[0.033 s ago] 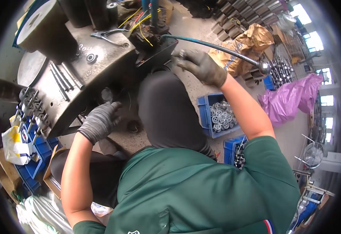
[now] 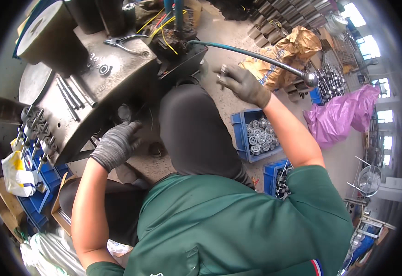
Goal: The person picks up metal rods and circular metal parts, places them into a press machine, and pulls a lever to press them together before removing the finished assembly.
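My left hand, in a grey knit glove, hovers beside the front edge of the metal workbench. Its fingers are stretched out with the thumb apart, and nothing shows in them. My right hand, in a stained glove, is raised right of my knee, below the long lever with a ball end. Its fingers are curled together; a small pale bit shows at the tips, too unclear to name. The hand appears apart from the lever. Several metal rods and a pair of pliers lie on the bench.
A blue bin of round metal parts stands right of my knee, with a smaller blue bin nearer me. Brown paper sacking and a purple bag lie farther right. A large metal cylinder stands on the bench.
My right hand has shifted a little to the right and down, away from the lever's base. My left hand stays nearly in place. The whole view has moved slightly.
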Demonstrator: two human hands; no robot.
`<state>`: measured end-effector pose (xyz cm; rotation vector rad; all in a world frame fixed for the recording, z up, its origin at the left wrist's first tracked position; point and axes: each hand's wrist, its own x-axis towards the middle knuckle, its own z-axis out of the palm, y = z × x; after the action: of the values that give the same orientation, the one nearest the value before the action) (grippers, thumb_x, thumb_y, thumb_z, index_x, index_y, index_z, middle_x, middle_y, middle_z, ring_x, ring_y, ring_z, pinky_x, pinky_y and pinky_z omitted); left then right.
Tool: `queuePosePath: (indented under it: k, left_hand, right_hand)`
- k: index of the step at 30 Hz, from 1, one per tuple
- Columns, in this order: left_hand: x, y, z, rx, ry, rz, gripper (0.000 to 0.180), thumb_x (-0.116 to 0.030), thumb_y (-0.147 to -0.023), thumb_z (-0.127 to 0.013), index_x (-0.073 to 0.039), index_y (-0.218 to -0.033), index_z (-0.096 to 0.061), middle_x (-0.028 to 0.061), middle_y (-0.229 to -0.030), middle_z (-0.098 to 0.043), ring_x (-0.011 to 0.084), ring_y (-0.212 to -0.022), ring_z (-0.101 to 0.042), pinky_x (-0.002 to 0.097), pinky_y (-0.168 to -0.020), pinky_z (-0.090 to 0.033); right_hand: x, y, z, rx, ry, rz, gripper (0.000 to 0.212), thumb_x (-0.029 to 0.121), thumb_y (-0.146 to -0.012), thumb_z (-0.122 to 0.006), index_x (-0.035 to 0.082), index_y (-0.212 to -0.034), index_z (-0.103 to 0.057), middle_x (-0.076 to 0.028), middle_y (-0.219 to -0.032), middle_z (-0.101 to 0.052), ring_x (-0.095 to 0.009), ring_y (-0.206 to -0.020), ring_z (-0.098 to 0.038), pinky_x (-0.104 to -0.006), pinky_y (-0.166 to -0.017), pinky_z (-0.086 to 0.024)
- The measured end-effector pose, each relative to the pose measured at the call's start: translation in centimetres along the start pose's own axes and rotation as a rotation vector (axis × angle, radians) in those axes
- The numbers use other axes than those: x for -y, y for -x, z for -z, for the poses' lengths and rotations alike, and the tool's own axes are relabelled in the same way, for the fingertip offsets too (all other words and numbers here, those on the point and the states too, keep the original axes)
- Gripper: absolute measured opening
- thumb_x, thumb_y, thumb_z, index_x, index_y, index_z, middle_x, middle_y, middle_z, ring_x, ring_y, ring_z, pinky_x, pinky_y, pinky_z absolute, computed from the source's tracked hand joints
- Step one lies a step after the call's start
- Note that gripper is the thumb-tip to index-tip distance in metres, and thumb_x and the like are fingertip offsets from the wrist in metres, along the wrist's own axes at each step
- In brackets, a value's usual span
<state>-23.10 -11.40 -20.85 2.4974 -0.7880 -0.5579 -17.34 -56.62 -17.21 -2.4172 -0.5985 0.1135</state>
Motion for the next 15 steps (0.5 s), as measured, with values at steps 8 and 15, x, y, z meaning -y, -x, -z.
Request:
queuePosePath:
  k: [8, 15]
  left_hand:
    - [-1.5, -0.3, 0.6, 0.117, 0.016, 0.126, 0.044, -0.018, -0.097, -0.073, -0.003, -0.138, -0.065, 0.0212, -0.125, -0.071, 0.0413, -0.117, -0.068, 0.0480, -0.103, -0.055]
    - [-2.7, -1.4, 0.6, 0.145, 0.065, 0.164, 0.041, -0.012, -0.097, -0.072, -0.002, -0.136, -0.066, 0.0212, -0.125, -0.072, 0.0383, -0.116, -0.071, 0.0469, -0.101, -0.057]
  right_hand:
    - [-16.5, 24.3, -4.8, -0.107, -0.426, -1.141, 0.034, 0.020, -0.100, -0.068, 0.005, -0.131, -0.071, -0.010, -0.100, -0.076, -0.023, -0.095, -0.076, -0.0373, -0.089, -0.061]
    - [-18.0, 32.2, -10.4, 0.207, 0.364, -1.028, 0.033, 0.029, -0.094, -0.071, 0.008, -0.120, -0.074, -0.023, -0.120, -0.076, -0.041, -0.114, -0.072, -0.0486, -0.103, -0.055]
